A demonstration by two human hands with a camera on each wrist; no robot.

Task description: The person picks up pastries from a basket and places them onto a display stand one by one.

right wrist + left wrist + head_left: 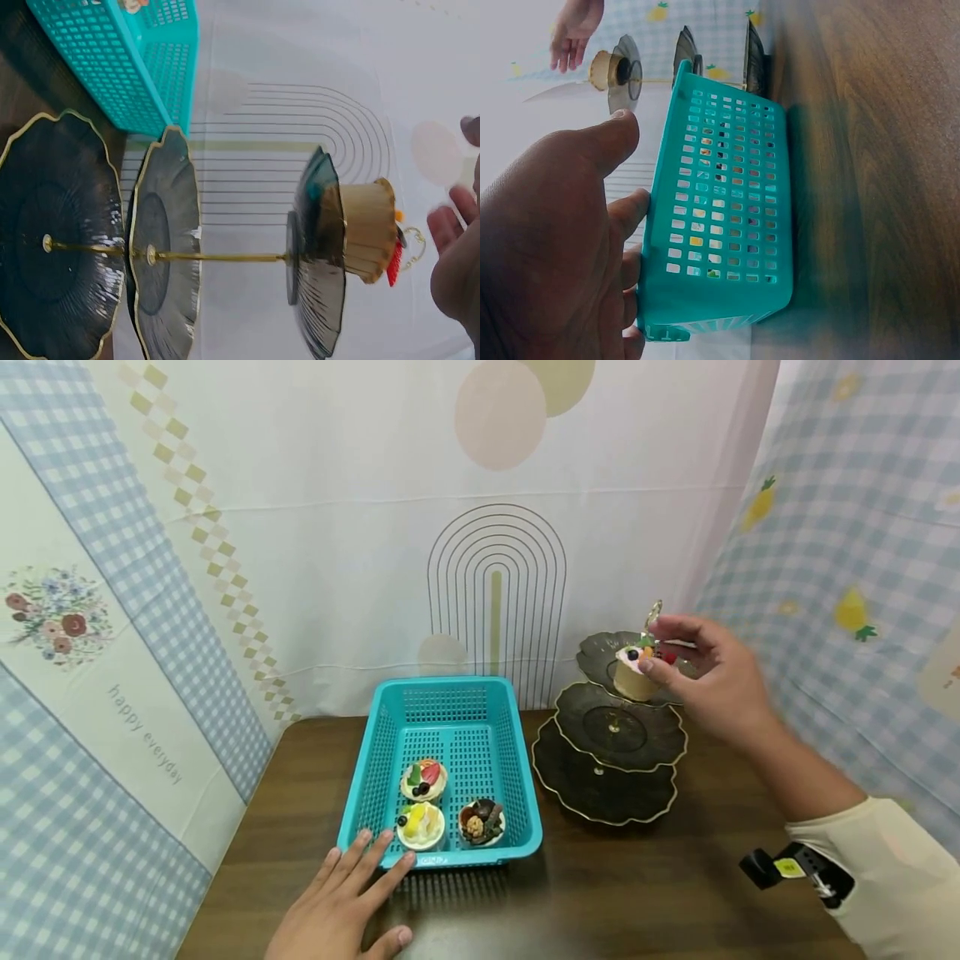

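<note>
A toy cupcake with cream, fruit and a green leaf sits upright on the top plate of a three-tier dark glass stand with gold rims. Beside its topping is my right hand, with thumb and fingers spread; the right wrist view shows a gap between them and the cupcake. My left hand rests its straight fingertips on the near left rim of a turquoise basket. Inside the basket are a strawberry-topped cupcake, a yellow-fruit cupcake and a chocolate-and-nut cupcake.
The stand's middle plate and wide bottom plate lie right of the basket. A gold ring handle rises from the top. Brown wooden table supports everything, with a white printed curtain behind and checked cloth at both sides.
</note>
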